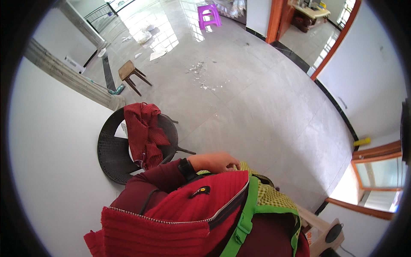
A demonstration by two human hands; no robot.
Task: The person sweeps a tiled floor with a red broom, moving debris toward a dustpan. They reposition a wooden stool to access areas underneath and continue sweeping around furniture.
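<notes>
My left hand (221, 163), with a black band on the wrist, rests at a yellow-green checked cloth with green trim (274, 196) in front of my body; its fingers are curled down, and whether they grip the cloth is hidden. A red ribbed garment with a zipper (179, 205) covers my front, and a green strap with a buckle (245, 221) crosses it. My right hand is out of view. Beside my left arm, a dark red striped cloth (144, 131) lies over a black woven chair (110, 151).
A small wooden stool (126, 69) stands beyond the chair, near a mop (117, 90). A purple plastic stool (208, 16) stands farther off. White debris (205, 83) lies scattered on the tiled floor. A wooden stand (334, 231) is at the lower right.
</notes>
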